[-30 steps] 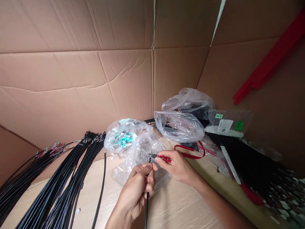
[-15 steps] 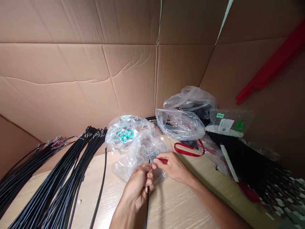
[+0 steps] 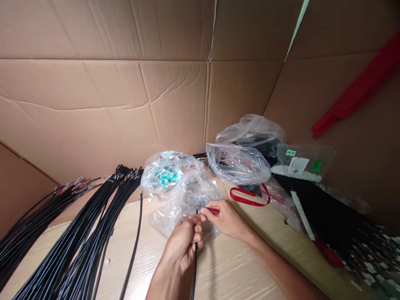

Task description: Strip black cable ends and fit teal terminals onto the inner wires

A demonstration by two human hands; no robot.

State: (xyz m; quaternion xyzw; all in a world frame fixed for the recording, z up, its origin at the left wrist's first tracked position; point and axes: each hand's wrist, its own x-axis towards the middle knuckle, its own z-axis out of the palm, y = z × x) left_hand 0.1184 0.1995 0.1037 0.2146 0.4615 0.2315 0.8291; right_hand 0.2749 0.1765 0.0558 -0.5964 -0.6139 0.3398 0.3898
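A black cable [image 3: 195,271] is enclosed by the curled fingers of the left grip [image 3: 185,239], its tip exposed just above them; a red-handled tool [image 3: 213,211] is held in the pinched right grip [image 3: 227,218], at three o'clock of that tip, its working end hidden; directly beyond, at twelve o'clock, a clear bag [image 3: 175,200] of small silvery bits is laid on the surface [image 3: 240,266]; black cable bundles [image 3: 84,246] are ranged at nine o'clock; a red strap [image 3: 248,202] is looped at two o'clock.

Fingers [image 3: 197,238] & forearms [image 3: 275,263] bare, both L/R.
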